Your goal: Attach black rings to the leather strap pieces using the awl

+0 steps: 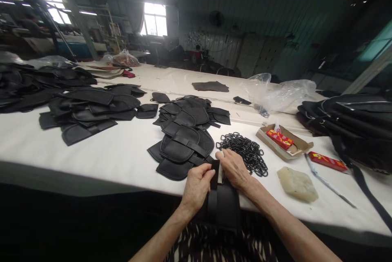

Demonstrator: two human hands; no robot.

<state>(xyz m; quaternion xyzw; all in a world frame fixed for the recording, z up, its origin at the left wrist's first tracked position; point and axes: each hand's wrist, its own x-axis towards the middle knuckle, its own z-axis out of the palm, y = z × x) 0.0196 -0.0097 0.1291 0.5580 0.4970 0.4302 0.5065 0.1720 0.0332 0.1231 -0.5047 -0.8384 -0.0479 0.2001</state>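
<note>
Both hands meet at the table's front edge over a black leather piece [226, 209] that hangs down toward my lap. My left hand [196, 186] pinches the left side of a black strap [215, 174] on that piece. Fingers curled, my right hand [234, 168] grips the strap's other side, where a pale inner face shows. Just beyond the right hand is a heap of black metal rings [245, 149]. To the left of the hands lies a pile of stitched black leather pieces [180, 143], some with straps across them.
More black leather pieces [92, 106] are heaped at left. On the right are a cardboard tray [269, 145] with a red box, another red box [327, 161], a yellowish block [297, 184], a thin pointed tool [329, 182] and black bags [349, 119]. Clear plastic [281, 94] lies behind.
</note>
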